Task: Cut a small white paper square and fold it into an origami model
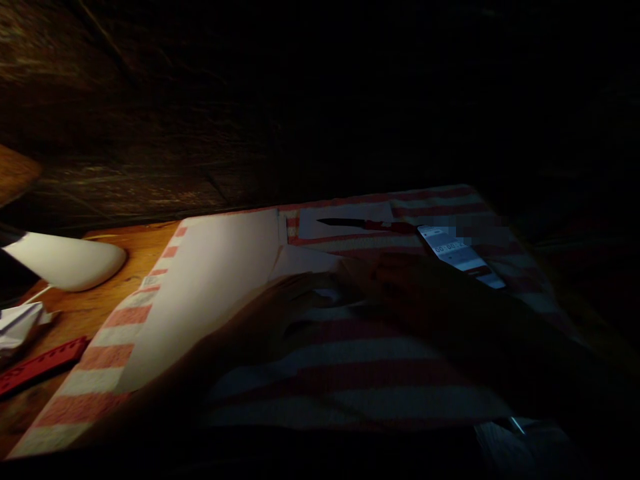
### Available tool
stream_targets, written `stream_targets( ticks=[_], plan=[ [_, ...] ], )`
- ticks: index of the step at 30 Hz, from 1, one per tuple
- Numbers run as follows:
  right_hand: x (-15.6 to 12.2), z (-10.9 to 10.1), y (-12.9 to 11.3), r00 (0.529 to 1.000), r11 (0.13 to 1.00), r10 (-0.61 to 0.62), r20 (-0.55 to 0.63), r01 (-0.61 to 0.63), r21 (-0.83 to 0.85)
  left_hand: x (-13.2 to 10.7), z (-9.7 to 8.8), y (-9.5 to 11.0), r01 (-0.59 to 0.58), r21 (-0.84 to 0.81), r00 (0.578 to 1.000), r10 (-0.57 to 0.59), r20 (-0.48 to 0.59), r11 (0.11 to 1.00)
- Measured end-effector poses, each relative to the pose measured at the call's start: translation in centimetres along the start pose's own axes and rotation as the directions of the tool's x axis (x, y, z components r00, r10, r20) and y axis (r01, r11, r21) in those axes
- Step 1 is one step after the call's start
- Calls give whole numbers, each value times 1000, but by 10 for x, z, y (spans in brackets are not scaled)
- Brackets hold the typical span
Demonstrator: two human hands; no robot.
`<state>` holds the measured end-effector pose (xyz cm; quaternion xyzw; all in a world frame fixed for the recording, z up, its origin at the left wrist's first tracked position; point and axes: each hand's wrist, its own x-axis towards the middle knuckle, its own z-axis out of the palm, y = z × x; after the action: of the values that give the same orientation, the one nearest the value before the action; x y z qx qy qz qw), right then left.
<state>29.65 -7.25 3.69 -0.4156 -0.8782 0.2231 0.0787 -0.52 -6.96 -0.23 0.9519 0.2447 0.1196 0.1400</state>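
Dim light leaves both hands mostly in shadow over a small sheet of paper (310, 259) on the striped cloth. My left hand (300, 300) lies across the paper's near side, its fingers bent onto it. Close by on the right, my right hand (400, 280) has its fingers closed at the paper's right end; fine finger detail is lost in the dark. Behind the hands, a knife (367, 225) with a dark blade and red handle rests partly on another piece of paper (307, 223). A lit phone (450, 250) showing a timer lies beyond my right hand.
A large white sheet (210, 267) covers the left of the red-and-white striped cloth (120, 337). Further left on the wooden table (105, 267) are a white lamp (75, 260), crumpled paper (20, 323) and a red strip-like object (45, 363). A dark wall stands behind.
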Motion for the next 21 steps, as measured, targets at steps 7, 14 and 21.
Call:
stream_targets(
  ticks=[7, 14, 21],
  plan=[
    [2, 1, 10, 992, 982, 35, -120, -12, 186, -7, -6, -6, -46, -89, 993, 36, -115, 995],
    [11, 15, 16, 968, 981, 127, -217, -90, 172, -10, -6, -8, -88, -76, 992, 80, -99, 993],
    [18, 23, 10, 916, 950, 289, -278, -238, 205, -8, -7, -8, -91, -25, 994, 89, -68, 996]
  ],
)
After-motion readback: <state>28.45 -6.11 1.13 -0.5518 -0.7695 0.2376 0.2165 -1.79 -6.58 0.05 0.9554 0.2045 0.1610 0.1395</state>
